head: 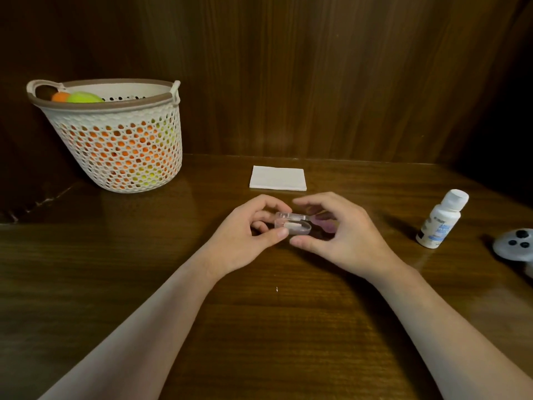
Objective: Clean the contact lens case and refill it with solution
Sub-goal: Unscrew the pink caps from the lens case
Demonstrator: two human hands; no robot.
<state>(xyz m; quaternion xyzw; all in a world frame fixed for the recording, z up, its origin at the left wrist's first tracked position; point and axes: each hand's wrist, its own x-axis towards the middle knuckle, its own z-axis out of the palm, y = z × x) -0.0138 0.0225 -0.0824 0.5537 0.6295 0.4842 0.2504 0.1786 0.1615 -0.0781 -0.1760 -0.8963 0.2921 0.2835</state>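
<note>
A small clear contact lens case (292, 225) with a purple part on its right side is held just above the wooden table (274, 327), in the middle of the view. My left hand (248, 238) pinches its left end between thumb and curled fingers. My right hand (343, 235) curls round its right, purple end, hiding much of it. The case's lid looks lifted open. A white solution bottle (441, 219) with a white cap stands to the right, apart from both hands. A folded white tissue (278, 178) lies flat behind the hands.
A perforated white basket (121, 140) with orange and green balls stands at the back left. A grey controller (516, 248) lies at the right edge, close to the bottle. Dark wood panels close off the back and sides.
</note>
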